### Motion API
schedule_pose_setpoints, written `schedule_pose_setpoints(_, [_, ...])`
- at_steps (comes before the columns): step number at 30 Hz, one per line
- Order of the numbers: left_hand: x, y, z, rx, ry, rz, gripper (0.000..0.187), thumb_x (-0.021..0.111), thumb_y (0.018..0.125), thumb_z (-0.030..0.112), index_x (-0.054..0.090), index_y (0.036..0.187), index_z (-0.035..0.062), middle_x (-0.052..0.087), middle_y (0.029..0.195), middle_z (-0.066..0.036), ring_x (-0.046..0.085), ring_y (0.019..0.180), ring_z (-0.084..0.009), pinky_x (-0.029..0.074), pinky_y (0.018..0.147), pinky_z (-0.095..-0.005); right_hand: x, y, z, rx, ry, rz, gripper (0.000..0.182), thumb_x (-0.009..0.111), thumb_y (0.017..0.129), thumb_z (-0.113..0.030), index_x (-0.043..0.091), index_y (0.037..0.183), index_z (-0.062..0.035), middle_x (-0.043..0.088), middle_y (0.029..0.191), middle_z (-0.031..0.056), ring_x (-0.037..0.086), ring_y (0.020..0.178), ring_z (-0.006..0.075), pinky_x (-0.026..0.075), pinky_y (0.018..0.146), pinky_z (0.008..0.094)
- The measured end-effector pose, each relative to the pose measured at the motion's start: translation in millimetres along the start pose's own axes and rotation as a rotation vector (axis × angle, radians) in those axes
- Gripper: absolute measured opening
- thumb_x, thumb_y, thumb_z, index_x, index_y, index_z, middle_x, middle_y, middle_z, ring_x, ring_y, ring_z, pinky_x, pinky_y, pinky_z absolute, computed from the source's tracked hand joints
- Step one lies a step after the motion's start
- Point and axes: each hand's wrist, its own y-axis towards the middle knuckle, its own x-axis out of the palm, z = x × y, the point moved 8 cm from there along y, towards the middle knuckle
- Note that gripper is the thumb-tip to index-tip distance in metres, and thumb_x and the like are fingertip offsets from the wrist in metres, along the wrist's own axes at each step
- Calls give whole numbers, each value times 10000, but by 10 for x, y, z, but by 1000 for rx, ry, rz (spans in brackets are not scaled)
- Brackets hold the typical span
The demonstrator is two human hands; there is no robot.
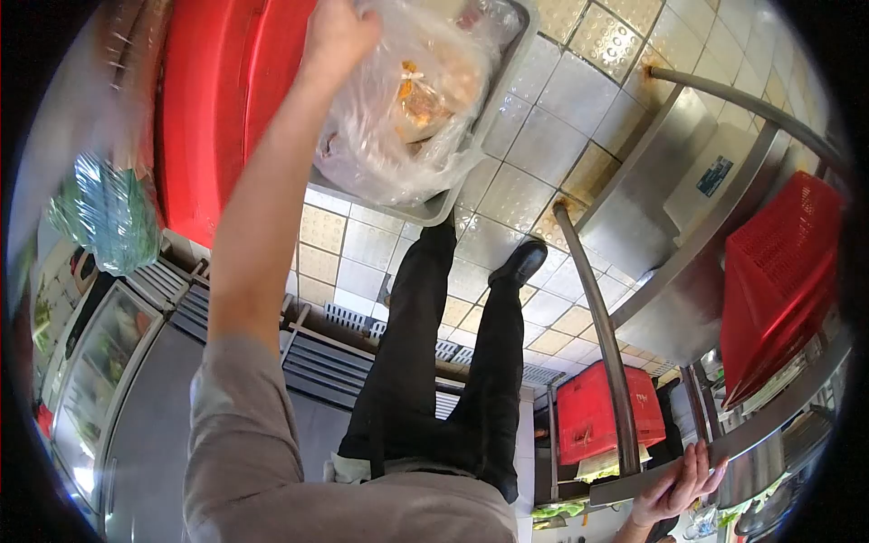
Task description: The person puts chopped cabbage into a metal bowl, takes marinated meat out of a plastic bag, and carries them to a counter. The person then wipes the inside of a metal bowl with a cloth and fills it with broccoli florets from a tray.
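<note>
My left hand (339, 36) is closed at the upper left edge of a clear plastic bag (389, 163), pinching the film. The bag lies bunched in a pale grey plastic tub (441, 210), whose rim shows along its right and lower sides. Inside the bag are pale and orange-brown food pieces (421, 109), blurred by the film. Far to the lower right, my right hand (679, 487) is beside the steel table edge (625, 489), with its fingers stretched out along it and nothing in them.
Red plastic crates (204, 118) stand left of the tub, near plastic-wrapped greens (104, 213). A steel rack with tube legs (597, 317) stands right, with a red basket (783, 271) and a red crate (608, 412). Tiled floor (516, 181) has a drain grate (348, 319). A glass-doored fridge (104, 362) is lower left.
</note>
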Motion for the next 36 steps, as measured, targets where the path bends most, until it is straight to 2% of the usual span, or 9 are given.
schedule_pose_setpoints(2, [-394, -489, 588, 356, -1, 342, 313, 596, 876, 98, 665, 1182, 82, 703, 1042, -193, 654, 1030, -409, 510, 938, -504, -5, -3, -26, -4, 43, 6, 418, 460, 916, -100, 651, 1263, 36, 679, 1248, 172, 516, 1320, 350, 197, 1232, 568])
schedule_pose_setpoints(8, [1095, -1468, -505, 144, 237, -1035, 152, 644, 814, 93, 749, 904, 29, 731, 937, -192, 708, 892, -358, 547, 827, -464, -3, -41, 19, -10, 31, 2, 401, 463, 931, -88, 650, 1263, 38, 660, 1288, 180, 457, 1368, 375, 198, 1228, 566])
schedule_pose_setpoints(15, [808, 31, -466, -144, 56, -590, 370, 748, 785, 165, 724, 1133, 41, 735, 951, -197, 717, 921, -331, 553, 865, -441, 24, -84, 78, -43, 19, 25, 403, 458, 959, -109, 637, 1285, 48, 641, 1331, 170, 378, 1430, 401, 212, 1216, 561])
schedule_pose_setpoints(20, [1260, -802, -350, 605, 416, -170, 655, 762, 836, 305, 542, 1434, 154, 728, 978, -206, 706, 997, -336, 534, 948, -494, 22, -102, 89, -8, -49, 11, 412, 436, 957, -101, 627, 1288, 53, 638, 1328, 183, 416, 1409, 397, 211, 1222, 566])
schedule_pose_setpoints(24, [1406, -836, -496, 595, 559, -307, 891, 750, 825, 528, 348, 1564, 235, 695, 1146, -213, 641, 1157, -363, 492, 987, -582, 16, -131, 143, -33, -70, -78, 429, 415, 962, -106, 610, 1301, 70, 638, 1330, 182, 453, 1389, 380, 207, 1230, 563])
schedule_pose_setpoints(26, [1416, -550, -786, -39, 435, -1022, 694, 744, 856, 531, 559, 1411, 158, 644, 1244, -192, 587, 1225, -357, 444, 1088, -459, 5, -128, 128, -51, -60, -82, 423, 417, 968, -106, 608, 1301, 71, 638, 1331, 181, 456, 1391, 375, 207, 1230, 560])
schedule_pose_setpoints(29, [1482, -263, -1447, -414, 268, -1134, 686, 724, 848, 586, 607, 1356, 141, 666, 1206, -195, 634, 1129, -346, 502, 1002, -456, -42, 280, -233, -94, 10, 139, 353, 440, 1024, -215, 678, 1184, -9, 760, 1132, 128, 726, 1083, 275, 372, 1175, 536])
schedule_pose_setpoints(33, [1489, -546, -1133, -320, 180, -1254, 652, 696, 851, 598, 644, 1317, 145, 656, 1271, -190, 639, 1123, -352, 524, 948, -459, -67, 306, -254, -100, -36, 124, 325, 458, 1008, -196, 692, 1149, -20, 762, 1119, 125, 732, 1045, 258, 389, 1168, 508])
schedule_pose_setpoints(36, [976, -892, -365, 325, 339, -849, 591, 726, 855, 468, 635, 1328, 125, 674, 1252, -195, 660, 1101, -358, 525, 948, -465, -49, 16, -1, -55, -88, 26, 351, 445, 1003, -161, 655, 1219, 20, 700, 1219, 153, 589, 1218, 311, 297, 1198, 521])
